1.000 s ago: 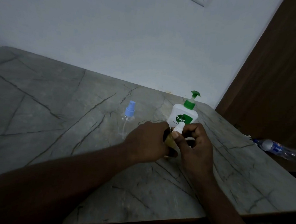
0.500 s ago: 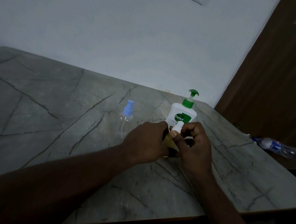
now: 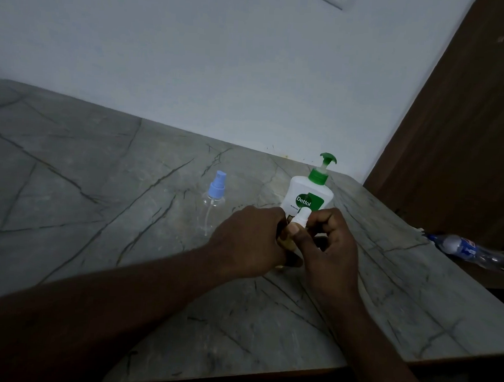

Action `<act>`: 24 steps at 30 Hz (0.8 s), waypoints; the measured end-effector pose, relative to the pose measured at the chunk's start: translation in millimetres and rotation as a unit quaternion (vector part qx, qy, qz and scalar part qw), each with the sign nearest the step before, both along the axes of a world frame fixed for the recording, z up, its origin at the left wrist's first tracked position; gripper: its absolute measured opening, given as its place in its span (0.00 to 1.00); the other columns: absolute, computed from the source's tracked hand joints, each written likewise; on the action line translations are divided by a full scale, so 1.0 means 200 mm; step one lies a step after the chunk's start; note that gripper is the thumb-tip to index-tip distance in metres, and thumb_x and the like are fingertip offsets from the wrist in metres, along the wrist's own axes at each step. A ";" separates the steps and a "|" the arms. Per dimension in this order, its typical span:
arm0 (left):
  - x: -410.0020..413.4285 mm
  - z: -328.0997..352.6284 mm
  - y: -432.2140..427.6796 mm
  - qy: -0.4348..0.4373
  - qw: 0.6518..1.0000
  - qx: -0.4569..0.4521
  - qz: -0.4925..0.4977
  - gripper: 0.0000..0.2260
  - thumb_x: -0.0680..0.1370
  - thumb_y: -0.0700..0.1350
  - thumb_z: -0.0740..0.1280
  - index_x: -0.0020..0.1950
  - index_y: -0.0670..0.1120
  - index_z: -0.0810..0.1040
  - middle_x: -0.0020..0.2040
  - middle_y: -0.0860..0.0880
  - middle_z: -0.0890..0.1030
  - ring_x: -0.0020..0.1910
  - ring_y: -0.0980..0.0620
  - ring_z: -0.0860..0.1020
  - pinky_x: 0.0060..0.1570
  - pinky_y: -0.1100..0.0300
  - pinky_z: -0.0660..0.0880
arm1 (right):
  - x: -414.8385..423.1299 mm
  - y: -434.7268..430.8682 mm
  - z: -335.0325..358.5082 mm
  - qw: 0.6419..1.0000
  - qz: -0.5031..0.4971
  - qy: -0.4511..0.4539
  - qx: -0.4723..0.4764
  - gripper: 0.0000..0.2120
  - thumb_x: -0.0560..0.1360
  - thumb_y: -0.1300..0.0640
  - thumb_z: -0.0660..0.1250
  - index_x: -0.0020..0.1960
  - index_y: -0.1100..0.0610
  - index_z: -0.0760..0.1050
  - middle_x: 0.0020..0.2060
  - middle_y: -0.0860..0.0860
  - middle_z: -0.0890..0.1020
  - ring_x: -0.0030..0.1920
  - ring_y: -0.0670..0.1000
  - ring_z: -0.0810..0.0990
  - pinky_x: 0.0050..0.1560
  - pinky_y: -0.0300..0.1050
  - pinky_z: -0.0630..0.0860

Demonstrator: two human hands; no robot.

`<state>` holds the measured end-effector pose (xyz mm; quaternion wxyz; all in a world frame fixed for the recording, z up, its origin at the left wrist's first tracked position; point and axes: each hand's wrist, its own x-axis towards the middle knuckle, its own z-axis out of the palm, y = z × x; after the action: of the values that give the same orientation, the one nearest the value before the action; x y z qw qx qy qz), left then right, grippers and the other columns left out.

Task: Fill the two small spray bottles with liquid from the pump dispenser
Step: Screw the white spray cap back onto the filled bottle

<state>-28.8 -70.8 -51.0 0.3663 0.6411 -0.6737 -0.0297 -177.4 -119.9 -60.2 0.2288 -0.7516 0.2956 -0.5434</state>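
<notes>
While my left hand (image 3: 251, 243) grips the small bottle's (image 3: 287, 243) body, my right hand (image 3: 328, 244) pinches its white cap (image 3: 303, 215). Unscrewing seems underway; next it needs lifting off.

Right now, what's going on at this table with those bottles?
A person is holding a small spray bottle with a white top in both hands: the left hand wraps its body, and the right hand has its fingers on the top, probably twisting it. A second spray bottle, blue-topped and looking empty, stands to the left on the table. The soap pump bottle stands just behind the hands, untouched.
</notes>
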 end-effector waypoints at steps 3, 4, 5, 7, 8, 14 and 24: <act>0.00 0.00 0.00 -0.011 1.000 -0.003 0.003 0.21 0.68 0.63 0.76 0.52 0.50 0.78 0.42 0.53 0.82 0.38 0.55 0.78 0.44 0.52 0.80 | 0.00 0.00 0.00 1.000 -0.013 -0.006 -0.002 0.12 0.73 0.57 0.76 0.44 0.46 0.73 0.39 0.39 0.79 0.39 0.44 0.78 0.37 0.33 0.73; 0.00 0.00 0.01 -0.014 1.000 -0.007 0.003 0.21 0.68 0.63 0.76 0.52 0.50 0.78 0.42 0.54 0.81 0.38 0.55 0.78 0.44 0.52 0.80 | 0.00 0.00 -0.01 1.000 -0.021 -0.008 -0.004 0.12 0.73 0.56 0.76 0.44 0.46 0.73 0.39 0.40 0.79 0.39 0.44 0.78 0.36 0.33 0.73; 0.00 0.00 0.01 -0.016 1.000 -0.010 0.004 0.21 0.68 0.63 0.76 0.51 0.50 0.78 0.42 0.53 0.82 0.38 0.55 0.78 0.44 0.52 0.80 | 0.01 0.01 -0.01 1.000 -0.029 -0.008 -0.007 0.12 0.73 0.56 0.76 0.44 0.45 0.73 0.40 0.41 0.80 0.39 0.44 0.78 0.36 0.33 0.73; 0.00 0.00 0.00 -0.021 1.000 -0.005 0.006 0.21 0.68 0.62 0.76 0.52 0.49 0.78 0.43 0.52 0.82 0.39 0.54 0.79 0.45 0.51 0.80 | 0.01 0.00 -0.01 0.999 -0.038 -0.009 -0.001 0.11 0.73 0.55 0.76 0.45 0.46 0.74 0.41 0.42 0.81 0.39 0.44 0.79 0.36 0.34 0.73; 0.00 0.00 0.00 -0.022 1.000 0.002 0.007 0.22 0.68 0.63 0.76 0.52 0.49 0.78 0.43 0.52 0.82 0.39 0.54 0.79 0.46 0.51 0.80 | 0.01 0.00 -0.02 0.999 -0.040 -0.009 0.005 0.10 0.73 0.54 0.76 0.46 0.47 0.75 0.41 0.42 0.81 0.40 0.45 0.79 0.36 0.34 0.74; 0.01 -0.02 -0.01 -0.049 0.998 -0.008 0.025 0.19 0.71 0.58 0.75 0.55 0.49 0.76 0.46 0.50 0.83 0.41 0.51 0.80 0.45 0.49 0.81 | 0.01 -0.01 -0.02 0.999 -0.002 0.020 0.042 0.15 0.72 0.54 0.77 0.56 0.54 0.78 0.48 0.44 0.83 0.44 0.42 0.81 0.37 0.33 0.76; 0.04 0.02 0.18 -0.260 0.963 0.010 0.074 0.17 0.79 0.62 0.63 0.58 0.51 0.78 0.47 0.51 0.83 0.43 0.53 0.79 0.42 0.56 0.77 | 0.00 -0.01 -0.03 0.994 -0.013 0.091 0.057 0.20 0.70 0.49 0.78 0.58 0.47 0.76 0.52 0.42 0.82 0.47 0.39 0.80 0.45 0.40 0.79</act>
<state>-20.1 -35.4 -46.6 0.1731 0.6787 -0.6958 0.1589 -176.9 -121.0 -65.4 0.2360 -0.7798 0.3554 -0.4583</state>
